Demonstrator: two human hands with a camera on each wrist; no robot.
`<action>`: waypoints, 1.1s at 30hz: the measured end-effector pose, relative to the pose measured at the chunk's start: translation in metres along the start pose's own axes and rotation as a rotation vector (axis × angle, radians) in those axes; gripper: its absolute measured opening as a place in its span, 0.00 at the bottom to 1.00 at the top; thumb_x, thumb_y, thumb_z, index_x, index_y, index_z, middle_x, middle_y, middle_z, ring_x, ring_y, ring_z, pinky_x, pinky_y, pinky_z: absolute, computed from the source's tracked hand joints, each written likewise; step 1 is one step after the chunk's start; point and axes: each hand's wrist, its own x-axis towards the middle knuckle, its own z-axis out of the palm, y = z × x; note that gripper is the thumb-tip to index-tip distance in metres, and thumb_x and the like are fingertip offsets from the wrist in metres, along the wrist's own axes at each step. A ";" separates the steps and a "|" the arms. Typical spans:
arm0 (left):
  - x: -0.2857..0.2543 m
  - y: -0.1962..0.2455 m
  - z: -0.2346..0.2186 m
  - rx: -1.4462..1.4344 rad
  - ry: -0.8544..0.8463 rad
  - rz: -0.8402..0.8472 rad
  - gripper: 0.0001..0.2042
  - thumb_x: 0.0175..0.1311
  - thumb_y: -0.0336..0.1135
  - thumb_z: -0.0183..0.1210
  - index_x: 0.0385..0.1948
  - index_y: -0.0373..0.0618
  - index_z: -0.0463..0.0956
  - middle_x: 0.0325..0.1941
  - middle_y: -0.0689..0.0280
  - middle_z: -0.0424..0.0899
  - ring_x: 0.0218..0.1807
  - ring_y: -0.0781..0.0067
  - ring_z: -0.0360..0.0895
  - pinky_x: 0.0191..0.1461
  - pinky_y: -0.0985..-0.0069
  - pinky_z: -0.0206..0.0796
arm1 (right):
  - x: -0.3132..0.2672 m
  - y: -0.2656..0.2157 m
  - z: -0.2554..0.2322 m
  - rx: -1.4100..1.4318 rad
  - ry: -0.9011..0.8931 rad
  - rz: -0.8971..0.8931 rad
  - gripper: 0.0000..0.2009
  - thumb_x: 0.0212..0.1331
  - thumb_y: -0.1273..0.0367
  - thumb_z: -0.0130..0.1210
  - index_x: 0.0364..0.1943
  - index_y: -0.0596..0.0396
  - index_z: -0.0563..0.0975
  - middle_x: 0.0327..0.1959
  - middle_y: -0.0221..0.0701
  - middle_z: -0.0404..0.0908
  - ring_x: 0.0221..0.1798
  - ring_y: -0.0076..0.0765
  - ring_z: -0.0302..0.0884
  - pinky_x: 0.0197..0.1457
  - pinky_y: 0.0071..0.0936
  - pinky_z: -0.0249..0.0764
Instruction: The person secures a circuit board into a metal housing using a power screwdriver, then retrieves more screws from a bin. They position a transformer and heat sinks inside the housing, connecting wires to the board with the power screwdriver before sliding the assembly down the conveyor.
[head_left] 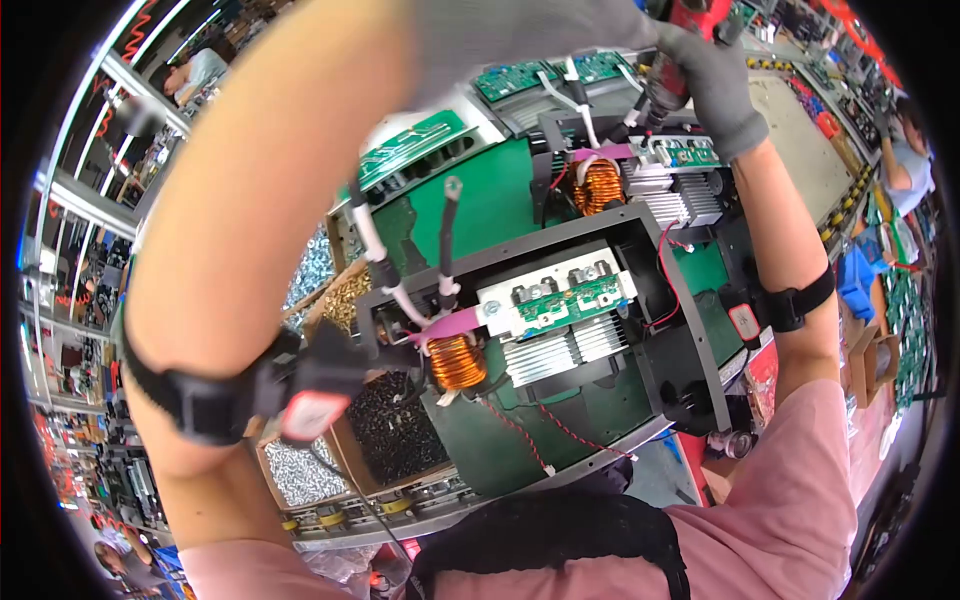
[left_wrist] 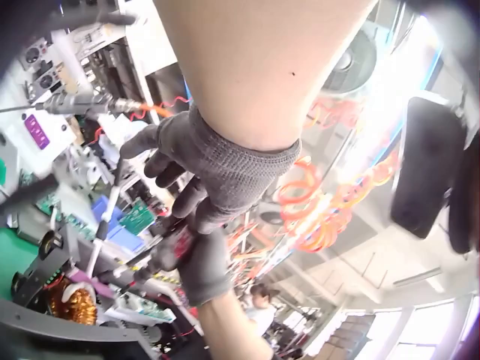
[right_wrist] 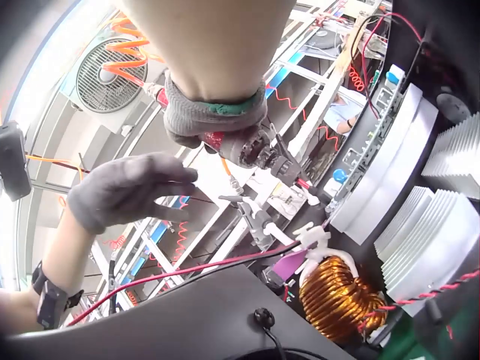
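Note:
My gloved right hand grips a red and black power screwdriver over the rear metal housing. The driver's tip points down toward a white heat sink assembly beside a copper-wound coil and a purple strip. My gloved left hand is raised beside the driver with its fingers stretched out and slightly apart, holding nothing. In the head view the left hand is blurred and reaches across the top. A second housing stands nearer me, with its own coil and green circuit board.
Bins of black screws and silver screws sit at the left front. Thick cables with ring ends stick up from the nearer housing. Green circuit boards lie at the back. Orange coiled hoses hang overhead.

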 end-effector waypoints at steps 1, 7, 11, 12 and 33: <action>-0.025 0.001 -0.003 0.063 0.105 0.005 0.20 0.69 0.46 0.50 0.50 0.38 0.75 0.37 0.61 0.82 0.37 0.73 0.77 0.45 0.75 0.70 | -0.006 -0.007 0.007 0.107 0.010 -0.016 0.12 0.48 0.75 0.61 0.39 0.55 0.74 0.28 0.27 0.77 0.31 0.24 0.75 0.35 0.23 0.73; -0.108 -0.084 0.019 -0.028 0.427 -0.001 0.21 0.58 0.50 0.60 0.48 0.45 0.76 0.47 0.63 0.80 0.52 0.69 0.76 0.55 0.72 0.66 | -0.005 -0.033 -0.025 -0.158 -0.127 -0.153 0.13 0.57 0.69 0.56 0.45 0.58 0.78 0.38 0.33 0.81 0.36 0.27 0.79 0.37 0.25 0.75; -0.169 -0.133 0.081 -0.080 0.444 -0.176 0.27 0.56 0.54 0.62 0.54 0.49 0.72 0.53 0.60 0.77 0.55 0.59 0.74 0.57 0.65 0.66 | -0.072 -0.084 -0.077 -0.487 0.053 -0.197 0.16 0.58 0.68 0.56 0.50 0.58 0.76 0.33 0.27 0.80 0.29 0.20 0.74 0.30 0.20 0.70; -0.182 -0.146 0.102 -0.161 0.434 -0.166 0.26 0.56 0.53 0.62 0.55 0.51 0.71 0.54 0.57 0.76 0.54 0.51 0.76 0.55 0.64 0.68 | -0.089 -0.082 -0.106 -0.545 0.038 -0.191 0.19 0.61 0.66 0.54 0.55 0.58 0.73 0.29 0.26 0.79 0.25 0.16 0.70 0.25 0.17 0.67; -0.138 -0.053 0.245 0.163 0.590 0.552 0.18 0.49 0.44 0.58 0.44 0.55 0.77 0.38 0.69 0.74 0.51 0.68 0.71 0.59 0.66 0.59 | -0.176 -0.098 -0.174 -1.331 0.005 -0.025 0.24 0.59 0.64 0.58 0.59 0.57 0.69 0.59 0.38 0.72 0.62 0.37 0.68 0.64 0.32 0.62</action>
